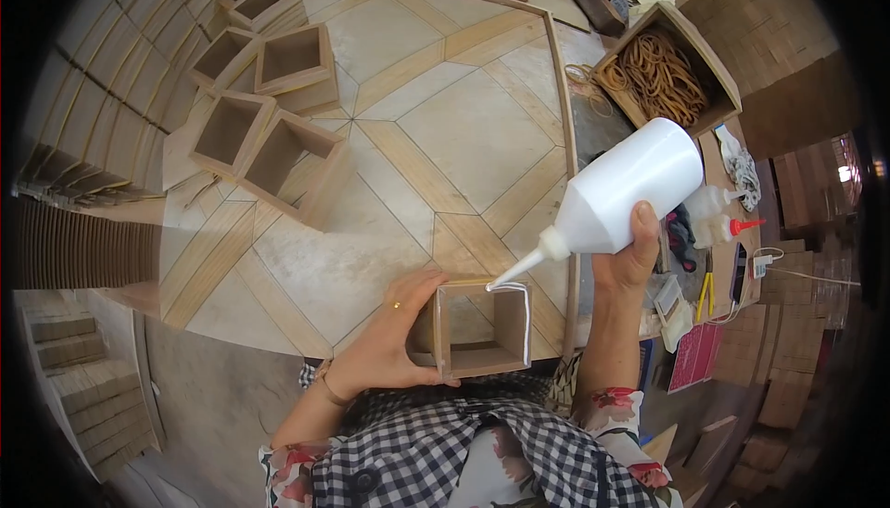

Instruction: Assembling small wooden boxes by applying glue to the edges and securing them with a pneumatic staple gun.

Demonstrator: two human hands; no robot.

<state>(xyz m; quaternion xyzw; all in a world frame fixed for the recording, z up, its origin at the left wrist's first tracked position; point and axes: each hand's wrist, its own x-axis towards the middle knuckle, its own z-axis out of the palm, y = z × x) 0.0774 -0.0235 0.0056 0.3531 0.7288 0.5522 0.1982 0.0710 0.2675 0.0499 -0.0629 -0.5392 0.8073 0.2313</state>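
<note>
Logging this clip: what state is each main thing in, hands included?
White bottle: tilted, nozzle down at the held box's far rim.
Held wooden box: open side up, white bead along its right rim.
Left hand: gripping that box.
Right hand: wrapped around the bottle.
Other wooden boxes: open, resting on the worktable.
Rubber bands: loose, heaped in an open box.

a black-and-white checked garment (pixel 408 448) covers the front, with a dark round button (pixel 365 481) toward the left. its opening shows a white floral top (pixel 464 485); the white sleeves (pixel 616 408) bear red flowers. the left hand (pixel 394 332) wears a gold ring (pixel 397 304), its wrist a thin bracelet (pixel 331 391).
</note>
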